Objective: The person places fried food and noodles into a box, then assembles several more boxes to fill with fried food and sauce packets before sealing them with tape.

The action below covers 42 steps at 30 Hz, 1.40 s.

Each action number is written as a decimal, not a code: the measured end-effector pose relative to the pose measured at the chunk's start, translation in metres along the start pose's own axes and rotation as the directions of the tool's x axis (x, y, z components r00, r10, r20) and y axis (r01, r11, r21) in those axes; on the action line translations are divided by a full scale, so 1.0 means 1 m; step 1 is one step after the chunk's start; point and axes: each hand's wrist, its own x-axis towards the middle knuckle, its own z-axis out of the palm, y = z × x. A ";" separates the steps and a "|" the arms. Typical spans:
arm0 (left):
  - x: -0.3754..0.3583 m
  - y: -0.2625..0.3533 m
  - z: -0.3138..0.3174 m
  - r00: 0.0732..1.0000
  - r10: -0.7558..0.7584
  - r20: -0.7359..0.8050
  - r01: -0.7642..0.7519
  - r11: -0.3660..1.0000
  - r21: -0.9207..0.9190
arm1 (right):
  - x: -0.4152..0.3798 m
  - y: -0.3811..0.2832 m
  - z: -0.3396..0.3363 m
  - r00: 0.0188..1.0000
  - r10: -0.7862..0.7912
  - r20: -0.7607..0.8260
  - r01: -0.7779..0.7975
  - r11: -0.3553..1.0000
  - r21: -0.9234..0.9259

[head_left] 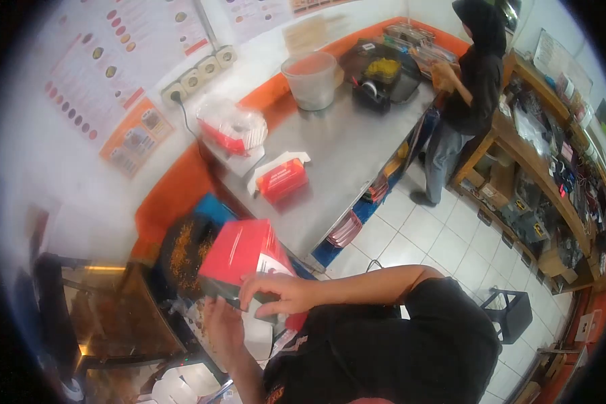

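A large red and white carton (239, 249) stands in front of me, with a dark strip along its near lower edge. My right hand (276, 295) reaches in from the right, its curled fingers gripping this near edge. Beside it, my left hand (223, 328) comes up from below, fingertips pressed against the carton's near lower corner. The carton and my fingers partly hide where each hand grips. Just left of the carton is a dark pan (182, 252) with orange crumbs in it.
A steel table (330, 151) holds a small red carton (281, 180), a plastic-wrapped stack (232, 128), a whitish bucket (310, 81) and a black tray (400, 67). A co-worker (478, 74) stands at its far end. Wooden shelves (525, 158) line the right; a glass cabinet (114, 310) stands lower left.
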 end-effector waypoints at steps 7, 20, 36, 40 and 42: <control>0.022 0.017 -0.002 0.974 -0.226 0.010 0.224 0.959 -0.175 | 0.017 0.006 -0.010 0.986 -0.162 0.034 0.164 0.983 -0.083; 0.037 -0.026 0.042 0.879 0.394 -0.269 -0.373 0.919 0.127 | 0.035 0.014 -0.039 0.990 -0.135 -0.029 0.111 0.905 -0.411; 0.090 -0.027 -0.003 0.805 0.413 0.426 -0.401 -0.151 0.904 | -0.008 0.087 -0.092 0.776 0.568 -0.276 -0.516 0.822 0.241; 0.117 -0.050 -0.060 0.866 0.430 0.257 -0.227 -0.120 0.966 | -0.012 0.172 -0.188 0.601 0.467 -0.649 -0.695 0.706 -0.136; 0.126 -0.063 -0.084 0.931 0.333 0.151 -0.097 -0.173 0.980 | -0.023 0.256 -0.250 0.698 0.115 -0.706 -0.593 0.645 -0.482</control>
